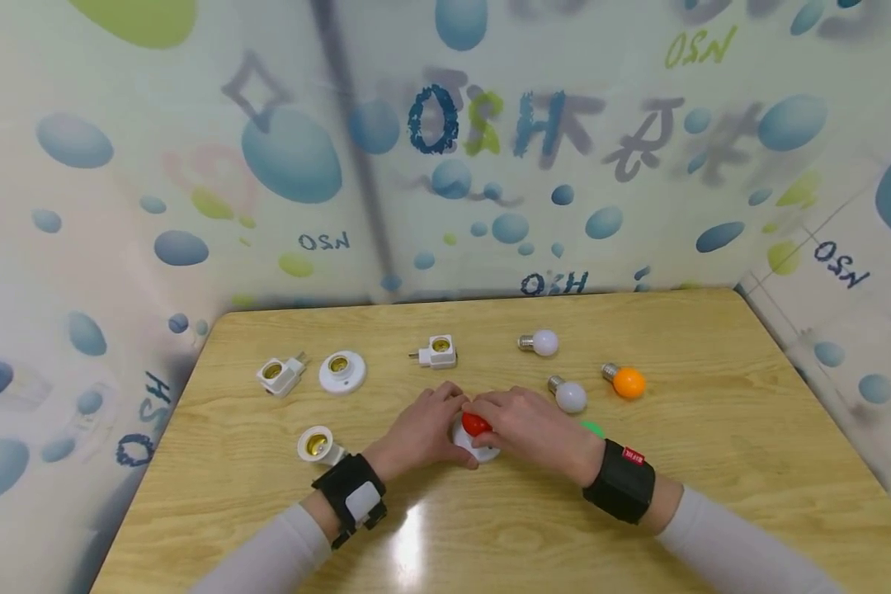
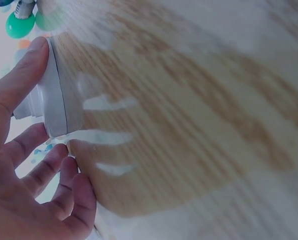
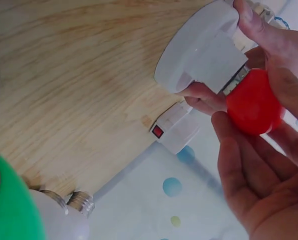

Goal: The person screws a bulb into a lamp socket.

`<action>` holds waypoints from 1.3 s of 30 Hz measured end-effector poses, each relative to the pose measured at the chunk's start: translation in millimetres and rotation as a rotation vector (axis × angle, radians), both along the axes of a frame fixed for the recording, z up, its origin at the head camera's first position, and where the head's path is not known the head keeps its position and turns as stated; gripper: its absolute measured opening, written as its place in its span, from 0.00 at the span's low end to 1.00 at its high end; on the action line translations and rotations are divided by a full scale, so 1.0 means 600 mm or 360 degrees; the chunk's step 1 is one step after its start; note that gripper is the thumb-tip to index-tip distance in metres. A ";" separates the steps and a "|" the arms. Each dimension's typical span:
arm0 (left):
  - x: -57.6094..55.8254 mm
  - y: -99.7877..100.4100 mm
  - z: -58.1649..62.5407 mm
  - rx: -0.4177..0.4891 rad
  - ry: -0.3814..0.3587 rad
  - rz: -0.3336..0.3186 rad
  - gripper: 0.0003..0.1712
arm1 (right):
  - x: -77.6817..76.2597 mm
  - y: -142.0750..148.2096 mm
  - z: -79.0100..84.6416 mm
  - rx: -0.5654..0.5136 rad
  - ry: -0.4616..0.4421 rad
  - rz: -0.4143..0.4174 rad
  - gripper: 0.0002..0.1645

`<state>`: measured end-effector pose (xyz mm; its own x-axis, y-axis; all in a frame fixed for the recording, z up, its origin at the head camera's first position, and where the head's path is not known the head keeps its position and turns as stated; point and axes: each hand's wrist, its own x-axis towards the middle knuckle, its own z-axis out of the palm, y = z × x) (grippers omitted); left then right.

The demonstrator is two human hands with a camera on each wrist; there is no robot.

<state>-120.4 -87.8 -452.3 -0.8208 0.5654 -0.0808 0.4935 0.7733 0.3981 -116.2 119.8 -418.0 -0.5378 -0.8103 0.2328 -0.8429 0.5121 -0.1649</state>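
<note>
My left hand (image 1: 425, 427) holds a round white lamp holder (image 3: 196, 55) by its rim, thumb on one side and fingers on the other, as the left wrist view also shows. A red light bulb (image 3: 255, 102) sits in the mouth of that holder, and a thin band of its metal screw base shows between the two. Curled about the red glass are the fingers and thumb of my right hand (image 1: 529, 425). Beside the right forearm lies a green bulb (image 3: 11, 205), mostly hidden by that arm in the head view.
White plug-in sockets (image 1: 280, 375) (image 1: 438, 353), a round lamp holder (image 1: 344, 381) and an angled holder (image 1: 318, 445) lie left and behind. White bulbs (image 1: 545, 342) (image 1: 571, 397) and an orange bulb (image 1: 629, 383) lie to the right. A patterned wall stands behind the wooden table (image 1: 713, 462).
</note>
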 end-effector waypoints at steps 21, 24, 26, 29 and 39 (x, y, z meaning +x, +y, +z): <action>0.000 0.001 0.001 0.0010 -0.0048 0.0022 0.48 | -0.022 0.019 0.012 0.0022 -0.0397 0.0164 0.31; -0.001 0.000 0.001 0.0018 -0.0077 0.0023 0.48 | -0.026 0.021 0.012 0.0024 -0.0420 0.0197 0.27; 0.000 0.001 0.002 0.0026 -0.0078 0.0017 0.47 | -0.026 0.020 0.012 0.0021 -0.0424 0.0206 0.26; 0.000 0.000 0.004 0.0035 -0.0053 0.0005 0.46 | -0.026 0.017 0.015 0.0012 -0.0387 0.0208 0.25; 0.002 -0.003 0.002 0.0021 -0.0008 -0.0016 0.41 | -0.016 0.007 0.011 0.0023 -0.0182 0.0145 0.22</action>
<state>-119.4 -89.3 -451.0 -0.8147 0.5747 -0.0771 0.4993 0.7629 0.4107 -126.0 124.0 -411.5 -0.4842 -0.8598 0.1621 -0.8623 0.4374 -0.2554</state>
